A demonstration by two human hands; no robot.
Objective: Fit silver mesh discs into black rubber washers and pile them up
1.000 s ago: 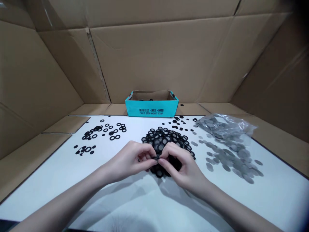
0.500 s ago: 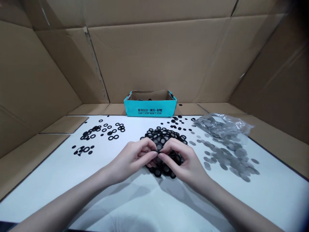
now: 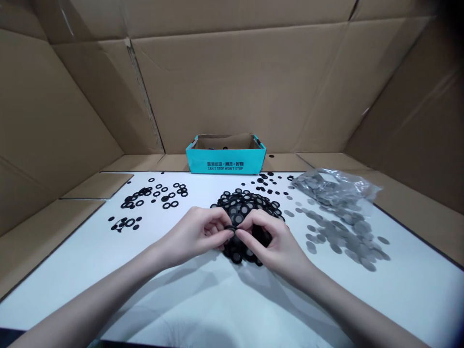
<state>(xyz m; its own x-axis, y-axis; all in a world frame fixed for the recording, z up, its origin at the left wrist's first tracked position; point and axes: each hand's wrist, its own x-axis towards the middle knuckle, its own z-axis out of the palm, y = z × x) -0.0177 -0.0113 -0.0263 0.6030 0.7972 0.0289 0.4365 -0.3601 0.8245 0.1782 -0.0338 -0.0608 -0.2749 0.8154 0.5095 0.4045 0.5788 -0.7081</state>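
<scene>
Thumb and fingertips of my left hand [image 3: 205, 229] pinch the left edge of a small black ring [image 3: 232, 227]. From the other side, my right hand [image 3: 273, 237] pinches the same ring, so the fingertips of both hands nearly meet. Whether a disc sits inside the ring cannot be made out. Right behind and below my fingers is a heap of black rings with grey centres [image 3: 250, 200], partly covered by both hands.
Loose black rings and small black discs [image 3: 145, 193] lie scattered at the left. Grey discs [image 3: 348, 241] spill out beside a clear plastic bag [image 3: 333, 186] at the right. A turquoise box [image 3: 226, 162] stands at the back, before cardboard walls [image 3: 232, 87]. More black bits [image 3: 266, 181] lie behind the heap.
Both hands have shifted slightly to the left, with the ring between them. The ring shows more clearly now. The heap and the scattered pieces look the same.
</scene>
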